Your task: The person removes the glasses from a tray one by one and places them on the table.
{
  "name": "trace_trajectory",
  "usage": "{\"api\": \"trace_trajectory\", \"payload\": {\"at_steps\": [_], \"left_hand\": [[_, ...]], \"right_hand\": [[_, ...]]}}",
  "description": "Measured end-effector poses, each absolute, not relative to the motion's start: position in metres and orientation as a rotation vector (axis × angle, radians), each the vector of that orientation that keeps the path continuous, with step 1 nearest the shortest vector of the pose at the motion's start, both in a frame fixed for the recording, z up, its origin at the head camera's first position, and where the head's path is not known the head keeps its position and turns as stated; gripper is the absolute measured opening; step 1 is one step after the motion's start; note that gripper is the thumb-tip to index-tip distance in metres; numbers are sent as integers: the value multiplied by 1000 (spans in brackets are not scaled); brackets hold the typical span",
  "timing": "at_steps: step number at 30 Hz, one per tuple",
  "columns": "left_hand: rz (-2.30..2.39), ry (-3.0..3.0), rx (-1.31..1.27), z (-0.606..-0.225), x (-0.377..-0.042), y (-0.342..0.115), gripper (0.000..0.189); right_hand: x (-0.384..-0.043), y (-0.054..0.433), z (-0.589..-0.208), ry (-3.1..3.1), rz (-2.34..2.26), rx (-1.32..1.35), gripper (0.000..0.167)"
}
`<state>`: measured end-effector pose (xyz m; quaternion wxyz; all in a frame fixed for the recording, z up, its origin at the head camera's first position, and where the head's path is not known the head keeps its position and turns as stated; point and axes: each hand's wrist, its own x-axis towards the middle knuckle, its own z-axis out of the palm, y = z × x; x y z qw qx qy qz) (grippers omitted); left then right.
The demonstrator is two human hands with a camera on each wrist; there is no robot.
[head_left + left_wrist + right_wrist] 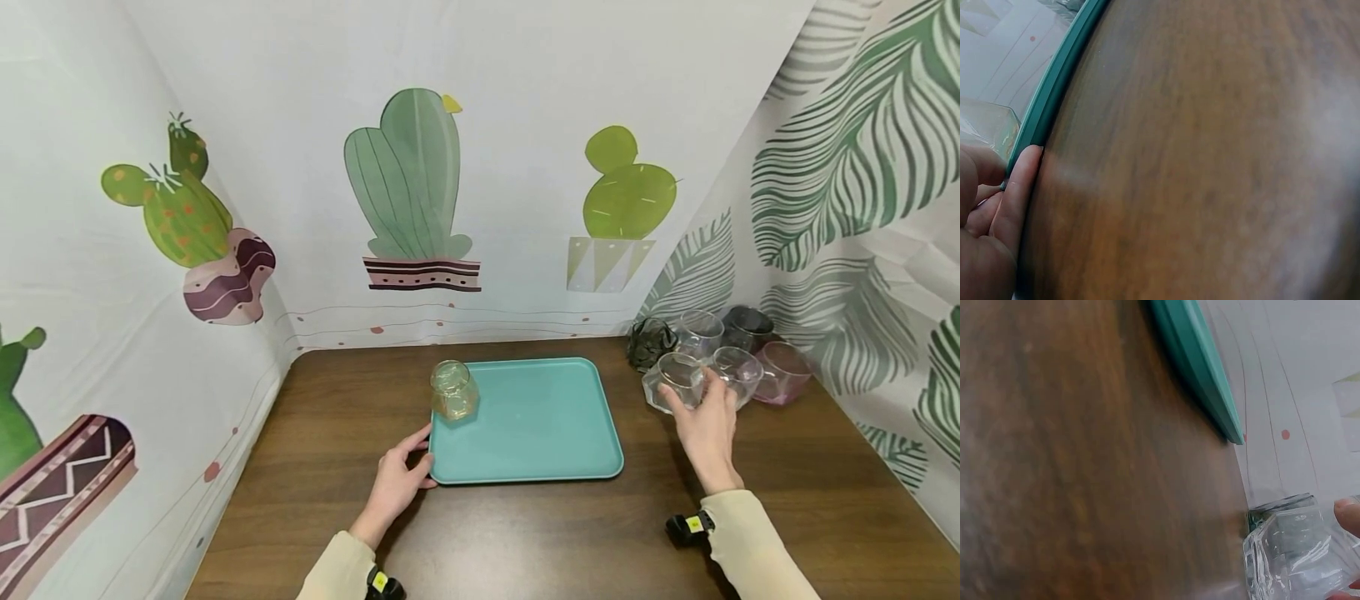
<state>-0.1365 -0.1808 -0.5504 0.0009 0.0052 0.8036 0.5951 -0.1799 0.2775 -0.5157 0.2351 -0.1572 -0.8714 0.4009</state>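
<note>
A turquoise rectangular tray lies on the table, with a faceted amber glass upright at its far left corner. At the tray's near left corner my left hand grips the edge; in the left wrist view, fingers meet the green rim. To the right of the tray, my right hand holds a clear faceted glass, thumb on one side and fingers on the other. The right wrist view shows that clear glass beside two fingertips, with most of the hand out of frame.
Around the held glass stand several others: a dark ribbed glass, a clear one behind, a smoky one, another clear one and a pink one. Printed cloth walls border the brown wooden table behind and on both sides.
</note>
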Motion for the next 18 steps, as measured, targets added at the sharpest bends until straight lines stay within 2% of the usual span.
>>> {"api": "trace_trajectory", "payload": {"at_steps": [18], "left_hand": [[1862, 2536, 21, -551, -135, -181, 49]], "right_hand": [[-179, 278, -515, -2395, 975, -498, 72]]}}
